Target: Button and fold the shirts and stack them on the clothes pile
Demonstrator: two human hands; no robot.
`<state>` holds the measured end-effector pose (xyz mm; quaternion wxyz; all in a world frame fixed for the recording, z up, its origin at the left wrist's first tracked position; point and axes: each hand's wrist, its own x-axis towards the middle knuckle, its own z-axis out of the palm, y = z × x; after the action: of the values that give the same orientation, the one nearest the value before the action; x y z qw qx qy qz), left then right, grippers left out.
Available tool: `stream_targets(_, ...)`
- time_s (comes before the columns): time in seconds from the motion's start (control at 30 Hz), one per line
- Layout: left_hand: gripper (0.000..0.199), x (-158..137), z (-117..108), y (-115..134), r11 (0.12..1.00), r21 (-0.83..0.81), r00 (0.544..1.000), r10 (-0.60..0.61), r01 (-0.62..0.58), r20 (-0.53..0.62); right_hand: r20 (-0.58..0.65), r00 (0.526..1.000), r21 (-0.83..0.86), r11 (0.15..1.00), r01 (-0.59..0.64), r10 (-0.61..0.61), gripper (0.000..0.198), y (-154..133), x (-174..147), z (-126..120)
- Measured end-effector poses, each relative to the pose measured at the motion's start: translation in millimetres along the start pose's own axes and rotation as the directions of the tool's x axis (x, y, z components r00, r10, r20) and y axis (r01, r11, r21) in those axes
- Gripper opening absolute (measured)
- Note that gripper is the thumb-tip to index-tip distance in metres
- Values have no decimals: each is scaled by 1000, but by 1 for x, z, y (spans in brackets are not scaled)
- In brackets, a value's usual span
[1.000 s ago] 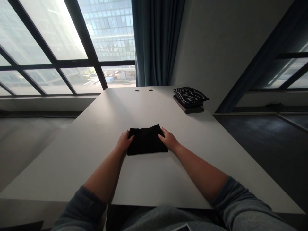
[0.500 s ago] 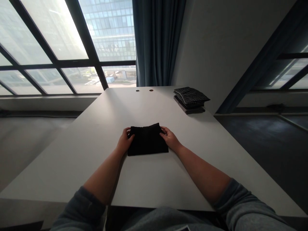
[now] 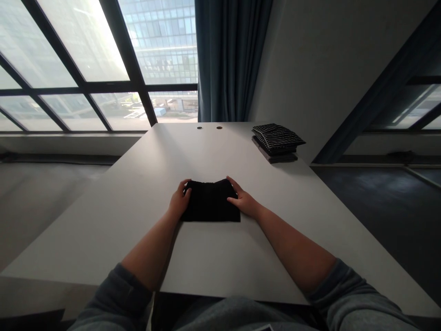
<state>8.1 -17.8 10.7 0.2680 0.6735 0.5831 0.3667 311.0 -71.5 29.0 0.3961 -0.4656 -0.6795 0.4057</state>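
A folded black garment (image 3: 211, 204) lies on the white table in front of me, its far edge dipping in the middle. My left hand (image 3: 179, 198) grips its left side, thumb on top and fingers curled round the far left corner. On the right side, my right hand (image 3: 243, 201) holds the edge with the thumb on the cloth. Its index finger reaches up to the far right corner, wider from the thumb than on the left. The undersides of the fingers are hidden.
The white table (image 3: 206, 257) stretches away toward a blue curtain (image 3: 230, 64) and windows. At the back right stands a stack of folded clothes (image 3: 277, 141), a black one with white stripes on top. Two round holes pierce the table's far end.
My right hand has spread, its index finger moving up to the garment's far right corner. My left hand keeps its place on the left side. The view has shifted slightly.
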Motion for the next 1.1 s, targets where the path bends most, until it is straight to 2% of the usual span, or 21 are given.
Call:
stream_targets(0.1, 48, 0, 0, 0, 1000, -10, 1000, -13, 12, -18, 56, 998, -12, 999, -33, 34, 63, 1, 2, -3)
stream_targets(0.2, 42, 1, 1, -2, 1000, -26, 1000, -5, 5, -20, 89, 983, 88, 982, -165, 158, 48, 5, 3, -4)
stream_targets(0.27, 34, 3, 3, -5, 999, -28, 999, 15, -15, -33, 93, 974, 210, 953, -220, 205, 54, 9, 3, -4)
stream_targets(0.37, 26, 6, 6, -10, 999, -36, 998, 20, -22, -59, 60, 978, 327, 922, -208, 200, 62, 12, 3, -4)
stream_targets(0.47, 26, 8, 7, -13, 1000, 2, 999, 4, -4, -39, 37, 984, 301, 937, -179, 175, 71, 12, 3, -6)
stream_targets(0.57, 27, 8, 5, -12, 998, 65, 1000, 0, 2, -24, 70, 984, 238, 955, -178, 166, 84, 10, 3, -10)
stream_targets(0.67, 27, 7, 3, -8, 995, 94, 1000, -18, 17, 11, 89, 982, 211, 960, -184, 169, 87, 8, 6, -18)
stream_targets(0.77, 28, 5, 2, -5, 989, 147, 998, -15, 5, 63, 100, 977, 197, 959, -204, 187, 87, 2, 11, -34)
stream_targets(0.9, 26, 3, 2, -5, 965, 256, 997, 38, -54, 66, 80, 974, 150, 964, -221, 211, 88, -7, 25, -69)
stream_targets(1.0, 26, 3, 3, -7, 936, 336, 993, 86, -108, 78, 23, 972, 104, 966, -235, 234, 89, -9, 40, -102)
stream_targets(1.1, 26, 4, 6, -11, 920, 351, 983, 142, -173, 113, -90, 964, 54, 968, -245, 249, 88, -9, 59, -135)
